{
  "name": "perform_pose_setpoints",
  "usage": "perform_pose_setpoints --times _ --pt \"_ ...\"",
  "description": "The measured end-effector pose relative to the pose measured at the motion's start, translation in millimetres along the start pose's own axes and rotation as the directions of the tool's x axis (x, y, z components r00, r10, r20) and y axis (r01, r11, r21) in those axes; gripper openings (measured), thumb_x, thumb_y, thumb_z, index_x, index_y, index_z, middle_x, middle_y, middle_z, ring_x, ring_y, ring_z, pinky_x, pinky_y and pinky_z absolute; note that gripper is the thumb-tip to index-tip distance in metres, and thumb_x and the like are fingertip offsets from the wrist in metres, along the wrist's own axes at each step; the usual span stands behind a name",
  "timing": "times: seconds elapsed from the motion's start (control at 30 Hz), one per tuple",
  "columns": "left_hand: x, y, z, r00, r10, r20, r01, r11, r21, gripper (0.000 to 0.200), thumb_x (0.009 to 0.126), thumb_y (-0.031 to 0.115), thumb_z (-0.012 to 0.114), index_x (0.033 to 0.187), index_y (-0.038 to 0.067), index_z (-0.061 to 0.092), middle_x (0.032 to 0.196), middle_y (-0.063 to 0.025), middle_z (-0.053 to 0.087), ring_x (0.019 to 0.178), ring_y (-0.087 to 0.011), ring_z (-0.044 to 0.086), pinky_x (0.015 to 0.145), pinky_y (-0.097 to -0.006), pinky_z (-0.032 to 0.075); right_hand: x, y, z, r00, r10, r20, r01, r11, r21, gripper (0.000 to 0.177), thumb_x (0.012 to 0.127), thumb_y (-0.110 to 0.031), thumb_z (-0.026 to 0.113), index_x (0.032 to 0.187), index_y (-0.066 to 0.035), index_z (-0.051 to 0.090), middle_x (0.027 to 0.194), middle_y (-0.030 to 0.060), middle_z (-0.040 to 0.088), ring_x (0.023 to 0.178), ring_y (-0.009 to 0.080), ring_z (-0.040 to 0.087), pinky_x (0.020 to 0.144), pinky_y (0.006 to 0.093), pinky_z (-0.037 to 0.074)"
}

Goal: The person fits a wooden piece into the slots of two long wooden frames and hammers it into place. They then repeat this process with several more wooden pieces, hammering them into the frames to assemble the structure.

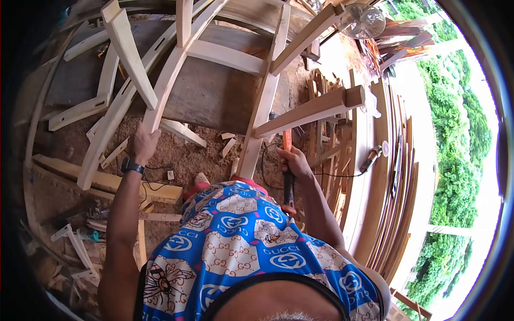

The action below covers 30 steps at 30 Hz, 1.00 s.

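Hands (143, 144) (293, 162) holding frame (166, 85) and tool (289, 184), sawdust floor (184, 158)

Bright daylight from the right of the frame, washed-out glare beyond the foliage (455, 134), soft shade at left, strong fisheye bending and black vignette at edges.

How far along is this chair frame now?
Done: the chair frame looks joined, legs and rails. In hand: left hand grips its leg; right hand holds an orange-handled tool. Left: no seat fitted yet; loose offcuts lie on the sawdust.
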<state>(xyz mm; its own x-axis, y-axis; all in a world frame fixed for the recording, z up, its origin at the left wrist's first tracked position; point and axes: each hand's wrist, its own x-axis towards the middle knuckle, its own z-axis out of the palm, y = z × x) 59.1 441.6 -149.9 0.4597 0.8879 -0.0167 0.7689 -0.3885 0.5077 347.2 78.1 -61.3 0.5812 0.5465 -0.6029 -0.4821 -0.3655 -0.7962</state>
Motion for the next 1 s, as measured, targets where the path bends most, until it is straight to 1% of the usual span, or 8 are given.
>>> perform_pose_setpoints --times 0.23,0.3,0.5,0.63,0.7,0.77,0.9,1.0 --pt "-4 -22 -7 0.995 0.097 0.011 -0.096 0.992 -0.077 0.059 0.083 0.043 0.074 0.112 -0.005 0.056 0.095 -0.0281 0.070 0.084 -0.0420 0.071 0.070 -0.0491 0.056 17 -5 -12 0.994 -0.096 -0.060 0.096 0.995 -0.005 0.018 0.092 -0.016 0.070 0.098 -0.003 0.060 0.067 0.0008 0.053 0.049 0.0108 0.050 0.047 0.0259 0.043" --pt "-15 -33 -10 0.980 0.108 0.165 -0.021 0.890 -0.456 0.049 0.090 0.040 0.071 0.108 -0.004 0.057 0.084 -0.0177 0.070 0.070 -0.0259 0.070 0.061 -0.0375 0.055 24 -13 -23 0.975 -0.178 -0.129 0.170 0.983 -0.075 0.019 0.090 -0.016 0.071 0.098 -0.002 0.061 0.067 0.0015 0.054 0.049 0.0119 0.053 0.046 0.0260 0.044" --pt "-73 -54 -9 0.925 -0.184 0.332 0.361 0.699 -0.617 0.035 0.098 0.037 0.064 0.108 0.003 0.061 0.076 -0.0019 0.063 0.061 -0.0081 0.061 0.052 -0.0224 0.046 35 -126 -60 0.789 -0.614 -0.017 0.615 0.788 0.027 0.023 0.090 -0.011 0.066 0.108 0.001 0.058 0.074 0.0063 0.063 0.060 0.0140 0.062 0.056 0.0277 0.054" --pt "-121 -103 55 0.875 -0.119 0.470 0.182 0.979 -0.092 0.048 0.094 0.043 0.067 0.111 -0.001 0.064 0.098 -0.0145 0.072 0.091 -0.0297 0.069 0.078 -0.0398 0.055 66 -148 -49 0.890 -0.455 -0.035 0.440 0.835 0.331 0.031 0.092 -0.011 0.064 0.118 0.005 0.057 0.078 0.0085 0.063 0.061 0.0169 0.060 0.053 0.0304 0.053" --pt "-153 -74 62 0.795 -0.239 0.558 0.146 0.968 0.206 0.054 0.093 0.045 0.066 0.118 -0.003 0.064 0.115 -0.0219 0.069 0.109 -0.0383 0.065 0.090 -0.0476 0.051 112 -126 -58 0.932 -0.357 -0.072 0.361 0.930 0.069 0.029 0.089 -0.012 0.070 0.113 0.002 0.061 0.071 0.0050 0.059 0.052 0.0142 0.056 0.040 0.0318 0.043" --pt "-183 -79 87 0.757 -0.231 0.612 0.143 0.971 0.191 0.052 0.093 0.043 0.065 0.117 -0.003 0.066 0.113 -0.0234 0.069 0.107 -0.0381 0.066 0.088 -0.0479 0.051 168 -107 -80 0.880 -0.391 -0.270 0.349 0.917 -0.192 0.017 0.084 -0.014 0.075 0.088 -0.002 0.065 0.060 0.0020 0.054 0.044 0.0114 0.050 0.039 0.0300 0.037" --pt "-216 -57 115 0.573 -0.338 0.747 0.357 0.923 0.145 0.047 0.091 0.040 0.064 0.105 -0.005 0.070 0.100 -0.0262 0.070 0.098 -0.0388 0.068 0.084 -0.0474 0.053 214 -122 -112 0.846 -0.438 -0.304 0.156 0.748 -0.645 0.030 0.076 -0.022 0.079 0.089 0.001 0.065 0.064 0.0062 0.062 0.049 0.0170 0.058 0.041 0.0338 0.044" --pt "-253 -47 118 0.675 -0.388 0.627 0.439 0.895 0.081 0.049 0.088 0.043 0.067 0.102 -0.004 0.070 0.098 -0.0256 0.070 0.097 -0.0396 0.068 0.083 -0.0469 0.053 278 -123 -147 0.857 -0.477 -0.192 0.205 0.660 -0.723 0.035 0.073 -0.026 0.076 0.097 -0.001 0.069 0.071 0.0142 0.066 0.056 0.0227 0.065 0.052 0.0415 0.054"
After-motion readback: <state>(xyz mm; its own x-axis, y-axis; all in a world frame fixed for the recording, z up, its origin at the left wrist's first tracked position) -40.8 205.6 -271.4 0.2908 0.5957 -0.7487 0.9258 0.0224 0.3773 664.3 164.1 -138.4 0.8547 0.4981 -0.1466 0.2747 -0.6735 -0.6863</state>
